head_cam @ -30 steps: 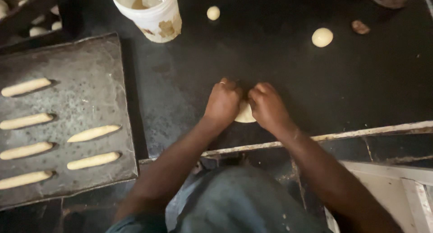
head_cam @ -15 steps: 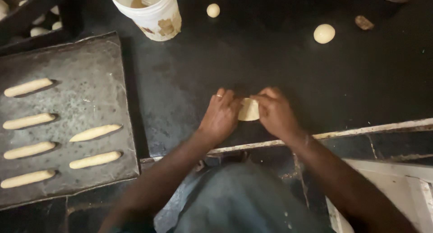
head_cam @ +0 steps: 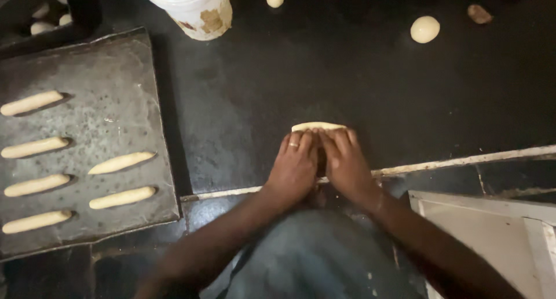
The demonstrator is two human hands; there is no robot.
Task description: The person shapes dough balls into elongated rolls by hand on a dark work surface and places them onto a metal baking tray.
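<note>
While we look down through head camera, left hand [head_cam: 295, 169] and right hand [head_cam: 346, 166] lie side by side, flat, fingers pressed on dough roll [head_cam: 318, 126]; neither clenched, nothing grasped. Roll on dark worktop [head_cam: 260, 85], well right of baking tray [head_cam: 116, 79] bearing shaped dough sticks [head_cam: 121, 162]. We judge risk: uneven pressure thins or tears roll; dough may stick to worktop. White bucket [head_cam: 197, 9], dough balls [head_cam: 425, 29] beyond roll.
</note>
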